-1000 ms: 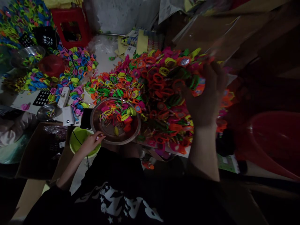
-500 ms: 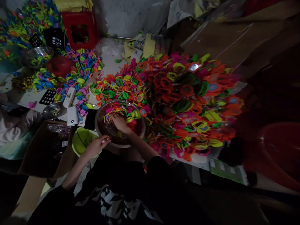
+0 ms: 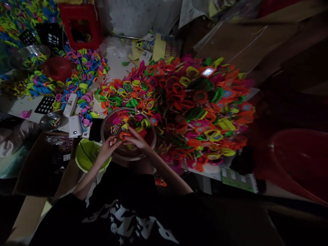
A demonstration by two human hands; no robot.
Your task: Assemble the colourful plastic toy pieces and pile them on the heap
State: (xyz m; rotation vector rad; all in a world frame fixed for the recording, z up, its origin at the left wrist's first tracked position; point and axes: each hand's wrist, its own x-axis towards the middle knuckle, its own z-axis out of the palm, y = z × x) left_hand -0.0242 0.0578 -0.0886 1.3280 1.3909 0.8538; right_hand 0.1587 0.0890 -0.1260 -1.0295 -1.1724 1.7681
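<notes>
A metal bowl (image 3: pixel 103 131) holds loose, brightly coloured plastic toy watches and small multicoloured pieces. Over its near left rim, my left hand (image 3: pixel 109 148) is closed, fingertips pinching a small pinkish piece (image 3: pixel 112 141) too small to name exactly. My right hand (image 3: pixel 138 140) is over the bowl, thumb and fingers around an orange toy watch (image 3: pixel 124 136) close to the left fingertips. Just right of the bowl rises a big heap of toy watches (image 3: pixel 202 116) in orange, yellow, green and pink.
A lime-green basin (image 3: pixel 81 159) stands at the left below the table edge, beside an open cardboard box (image 3: pixel 38 167). A power strip (image 3: pixel 70 105), a white power bank (image 3: pixel 74 126) and a small metal bowl (image 3: pixel 50 122) lie left. A red tub (image 3: pixel 299 164) stands right.
My right hand has come up from inside the bowl with an orange toy watch, towards my left hand. My left hand has moved slightly up and inward. The view has shifted a little.
</notes>
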